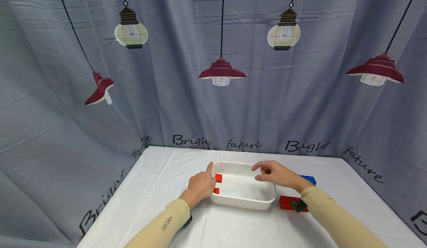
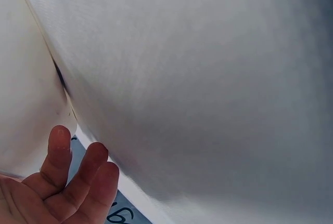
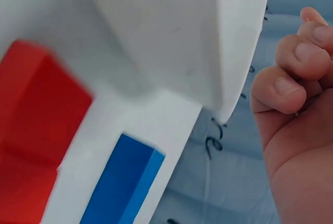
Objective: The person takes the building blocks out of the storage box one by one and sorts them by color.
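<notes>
A white plastic tub (image 1: 245,202) stands on the table, with two small red blocks (image 1: 218,178) showing inside near its left wall. My left hand (image 1: 200,185) grips this wall, its index finger stretched along the rim. In the left wrist view, other fingers (image 2: 86,182) bend beside the tub's outer side; the thumb is out of sight there. Over the tub's right part hovers my right hand (image 1: 277,173), thumb and index finger apart. Nothing shows in its grasp, and its loosely bent fingers (image 3: 307,60) appear in the right wrist view.
Right of the tub, a red block (image 1: 285,202) lies partly under the right wrist. Behind it is a blue block (image 1: 309,179), partly hidden by the forearm. The table has a white cloth (image 1: 156,181); a grey-blue curtain (image 1: 186,103) hangs behind it.
</notes>
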A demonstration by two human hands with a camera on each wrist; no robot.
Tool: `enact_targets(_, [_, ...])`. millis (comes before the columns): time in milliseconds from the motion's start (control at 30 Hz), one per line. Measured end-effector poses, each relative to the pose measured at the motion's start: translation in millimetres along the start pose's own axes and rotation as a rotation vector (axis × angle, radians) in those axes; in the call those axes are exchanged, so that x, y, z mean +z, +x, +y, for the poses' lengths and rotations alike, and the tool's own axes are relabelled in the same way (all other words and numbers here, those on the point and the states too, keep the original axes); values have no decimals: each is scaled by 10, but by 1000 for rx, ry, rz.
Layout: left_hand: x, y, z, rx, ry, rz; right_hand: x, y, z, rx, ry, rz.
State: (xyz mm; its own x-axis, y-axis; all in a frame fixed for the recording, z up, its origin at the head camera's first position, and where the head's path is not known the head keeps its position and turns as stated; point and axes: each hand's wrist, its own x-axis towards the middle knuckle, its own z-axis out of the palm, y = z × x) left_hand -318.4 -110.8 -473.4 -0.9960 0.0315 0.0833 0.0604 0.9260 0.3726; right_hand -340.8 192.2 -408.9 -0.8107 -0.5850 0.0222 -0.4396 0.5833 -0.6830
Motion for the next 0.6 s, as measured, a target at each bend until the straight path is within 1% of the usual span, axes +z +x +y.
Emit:
enact_targets(167, [18, 5, -14, 5, 1, 10, 63, 198, -93, -29, 8, -31])
enact_targets(300, [26, 3, -14, 2, -4, 0, 129, 360, -121, -49, 10, -43])
enact_targets(600, [17, 7, 5, -4, 6, -9, 298, 672, -222, -37, 13, -55])
